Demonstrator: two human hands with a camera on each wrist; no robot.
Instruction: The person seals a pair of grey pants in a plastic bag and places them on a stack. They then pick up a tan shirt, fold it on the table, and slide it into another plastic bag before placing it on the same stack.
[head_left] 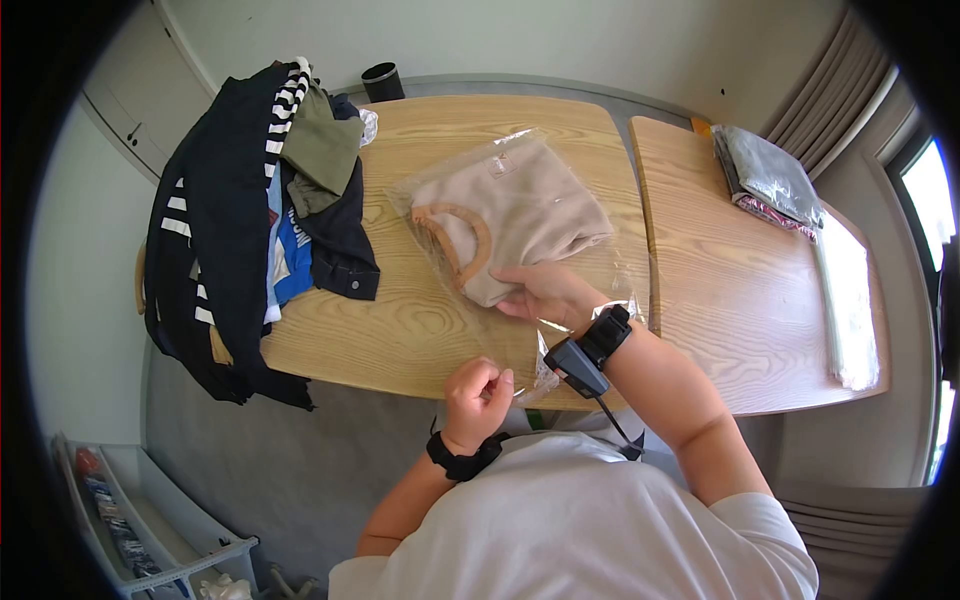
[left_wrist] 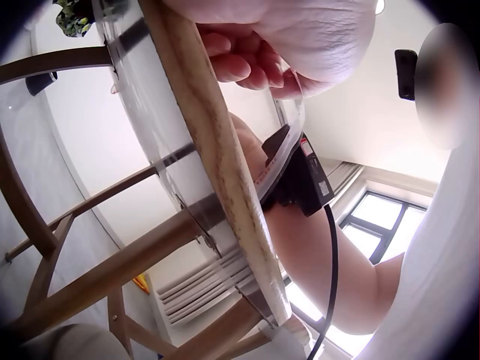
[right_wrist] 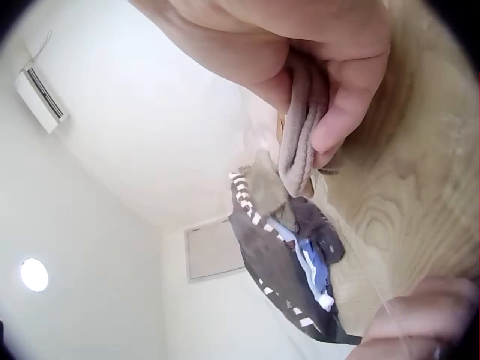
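Note:
A folded beige sweatshirt (head_left: 535, 215) with an orange-brown neckband lies on the table inside a clear plastic bag (head_left: 545, 370). My right hand (head_left: 550, 292) pinches the sweatshirt's near edge, thumb on top and fingers beneath. In the right wrist view, several folded layers of the sweatshirt (right_wrist: 300, 135) show between that thumb and fingers. My left hand (head_left: 476, 396) is at the table's front edge, its fingers curled on the near end of the bag. From the left wrist view, a thin clear strip of the bag (left_wrist: 291, 139) runs from those fingers over the table edge.
A heap of dark, striped, olive and blue clothes (head_left: 235, 220) hangs over the table's left end. On the adjoining right table lie bagged folded garments (head_left: 770, 175) and a stack of clear bags (head_left: 848, 300). A grey bin (head_left: 160, 520) stands on the floor at lower left.

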